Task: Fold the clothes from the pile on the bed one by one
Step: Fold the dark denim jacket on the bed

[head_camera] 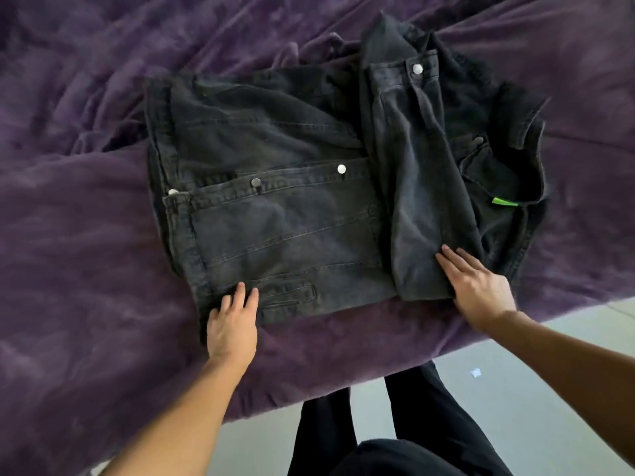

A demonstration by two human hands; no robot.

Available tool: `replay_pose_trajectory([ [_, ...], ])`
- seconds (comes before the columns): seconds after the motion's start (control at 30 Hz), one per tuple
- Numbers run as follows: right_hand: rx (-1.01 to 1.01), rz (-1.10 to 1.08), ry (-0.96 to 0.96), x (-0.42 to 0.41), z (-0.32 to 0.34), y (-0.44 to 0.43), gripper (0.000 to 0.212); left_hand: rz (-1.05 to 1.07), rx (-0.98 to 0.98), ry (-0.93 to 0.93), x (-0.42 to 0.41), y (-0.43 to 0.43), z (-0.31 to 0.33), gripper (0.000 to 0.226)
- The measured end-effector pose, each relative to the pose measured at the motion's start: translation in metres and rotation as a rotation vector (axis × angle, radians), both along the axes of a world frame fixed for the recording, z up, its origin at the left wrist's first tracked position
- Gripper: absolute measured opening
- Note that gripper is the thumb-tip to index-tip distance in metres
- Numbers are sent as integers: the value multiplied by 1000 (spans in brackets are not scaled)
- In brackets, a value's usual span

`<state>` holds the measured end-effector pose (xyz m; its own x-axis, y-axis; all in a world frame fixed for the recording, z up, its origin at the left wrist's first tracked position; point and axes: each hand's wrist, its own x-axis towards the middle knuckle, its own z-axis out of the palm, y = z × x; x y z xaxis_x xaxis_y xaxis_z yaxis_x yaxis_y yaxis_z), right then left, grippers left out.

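jacket [275, 207] near bed's [86, 269] front edge; my left hand [232, 324] and right hand [481, 290] press it, fingers flat.

Black denim jacket [275, 214], purple blanket [86, 269]

The dark grey denim jacket [275, 218] lies flat on the purple plush-covered bed [86, 269], close to the bed's near edge, with its collar end to the right and its hem to the left. Its folded sleeve [412, 201] lies across the jacket's right part, running from far side to near side. The left hand [232, 324] rests on the jacket's near left corner and the right hand [481, 290] on the sleeve's near end, while the pale floor [567, 355] lies past the bed's near right edge.
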<state>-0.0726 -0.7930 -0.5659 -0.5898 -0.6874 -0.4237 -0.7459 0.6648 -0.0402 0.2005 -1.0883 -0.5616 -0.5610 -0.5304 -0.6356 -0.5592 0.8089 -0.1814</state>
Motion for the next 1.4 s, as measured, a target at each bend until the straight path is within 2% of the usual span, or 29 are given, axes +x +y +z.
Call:
replay_pose_trajectory([
  [0.07,19,20,-26,5,13,9,66,-8,55,-31,3,-4,13,60],
  [0.13,101,47,-81,9,36,11,60,-25,94,-27,-2,-8,30,54],
  [0.23,409,85,-149,-6,90,-11,50,-40,152,-60,-16,-26,67,46],
  [0.37,495,64,-289,-68,137,-76,39,60,247,-53,-59,-78,110,32],
  [0.43,509,3,-308,-109,152,-112,35,103,214,-22,-90,-113,124,37],
  [0.57,396,-6,-247,-195,176,-190,25,180,112,97,-166,-185,142,36],
  [0.67,292,44,-141,-261,169,-249,25,256,-37,190,-220,-233,138,34],
  [0.8,70,-73,73,-311,144,-290,56,280,-261,213,-262,-261,109,47],
  [0.83,-32,-70,136,-312,136,-290,57,249,-292,251,-269,-254,102,48],
  [0.9,-231,-20,218,-303,115,-275,49,127,-265,391,-279,-224,84,45],
  [0.93,-265,1,194,-295,98,-259,48,64,-208,441,-283,-202,74,44],
  [1.0,-166,-35,100,-280,65,-215,53,-7,-68,435,-292,-156,53,50],
  [1.07,-49,-192,67,-277,40,-164,65,-67,19,412,-303,-113,36,61],
  [1.1,-47,-313,80,-279,33,-139,72,-107,48,464,-311,-94,30,66],
  [1.17,-77,-655,76,-286,28,-96,88,-214,89,625,-332,-61,26,72],
  [1.23,-116,-1042,-69,-292,25,-66,108,-314,148,694,-357,-37,24,77],
  [1.3,-247,-1265,-234,-288,21,-52,116,-333,243,558,-381,-23,16,79],
  [1.4,-435,-1408,-390,-274,16,-57,82,-229,398,210,-412,-30,0,76],
])
